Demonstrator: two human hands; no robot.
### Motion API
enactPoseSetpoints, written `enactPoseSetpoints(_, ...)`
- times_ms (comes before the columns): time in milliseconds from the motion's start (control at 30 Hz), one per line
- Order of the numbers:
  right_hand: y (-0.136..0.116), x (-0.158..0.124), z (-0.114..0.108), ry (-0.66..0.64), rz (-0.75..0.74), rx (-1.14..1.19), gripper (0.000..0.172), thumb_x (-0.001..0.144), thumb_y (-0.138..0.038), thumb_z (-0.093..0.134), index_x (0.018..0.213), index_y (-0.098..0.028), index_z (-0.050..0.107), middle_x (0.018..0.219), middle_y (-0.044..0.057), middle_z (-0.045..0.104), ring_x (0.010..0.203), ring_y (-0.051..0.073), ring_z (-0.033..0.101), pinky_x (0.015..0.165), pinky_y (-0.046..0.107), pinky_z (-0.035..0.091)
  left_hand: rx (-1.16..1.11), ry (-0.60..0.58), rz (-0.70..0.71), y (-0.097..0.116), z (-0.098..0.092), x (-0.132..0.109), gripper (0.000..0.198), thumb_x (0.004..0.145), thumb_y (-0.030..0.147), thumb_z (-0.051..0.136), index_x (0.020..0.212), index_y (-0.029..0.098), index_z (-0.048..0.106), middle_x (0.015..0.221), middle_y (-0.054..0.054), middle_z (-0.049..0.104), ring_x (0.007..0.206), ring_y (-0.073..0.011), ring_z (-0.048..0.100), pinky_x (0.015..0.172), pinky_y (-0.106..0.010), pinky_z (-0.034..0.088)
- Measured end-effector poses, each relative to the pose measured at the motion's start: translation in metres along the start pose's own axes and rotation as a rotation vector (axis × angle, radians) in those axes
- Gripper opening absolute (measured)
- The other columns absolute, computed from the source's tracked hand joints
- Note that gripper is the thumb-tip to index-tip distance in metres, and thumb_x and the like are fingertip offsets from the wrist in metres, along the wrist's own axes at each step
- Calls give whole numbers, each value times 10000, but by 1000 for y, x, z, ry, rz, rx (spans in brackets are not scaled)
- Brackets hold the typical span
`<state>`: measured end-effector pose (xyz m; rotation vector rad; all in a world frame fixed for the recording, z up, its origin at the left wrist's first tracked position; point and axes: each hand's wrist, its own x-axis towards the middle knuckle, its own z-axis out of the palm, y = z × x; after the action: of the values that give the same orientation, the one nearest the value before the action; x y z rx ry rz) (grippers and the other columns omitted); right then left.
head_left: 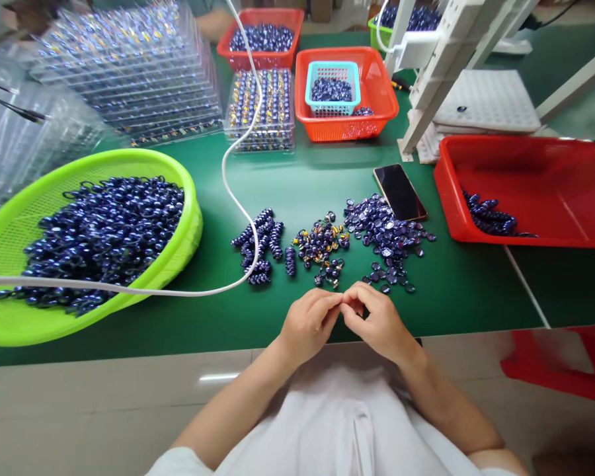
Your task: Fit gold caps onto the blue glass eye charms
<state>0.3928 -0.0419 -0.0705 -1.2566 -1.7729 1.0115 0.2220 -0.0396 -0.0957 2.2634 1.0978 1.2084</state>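
My left hand and my right hand meet fingertip to fingertip over the table's front edge. Both are closed in a pinch; whatever sits between the fingertips is too small or too hidden to name. Just beyond them lies a loose pile of small dark blue and yellow parts. To its right spreads a heap of flat, shiny dark blue discs. Ridged dark blue coil-shaped pieces are gathered on the left of the pile, with a single one lying apart.
A green basket of dark blue looped pieces stands left. A white cable crosses the table. A phone touches the discs. Red trays stand right and behind, one with a light blue basket. Clear trays are stacked back left.
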Motion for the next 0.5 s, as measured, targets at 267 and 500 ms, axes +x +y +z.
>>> enactPoseSetpoints(267, 11, -1, 9, 25, 4, -55, 153, 799, -64, 539, 744, -206, 529, 708, -32, 520, 642, 110, 516, 579, 215, 401, -38, 18, 12, 0, -2, 3, 175, 914, 93, 558, 1039, 186, 639, 866, -61, 735, 769, -159, 701, 684, -250, 586)
enactPoseSetpoints(500, 0, 6, -5, 156, -71, -185, 176, 721, -30, 510, 728, -206, 502, 705, -25, 532, 623, 112, 533, 565, 216, 400, 17, 135, 44, -11, -3, 7, 110, 940, 195, 571, 1023, 198, 643, 852, -50, 738, 762, -155, 727, 719, -219, 599)
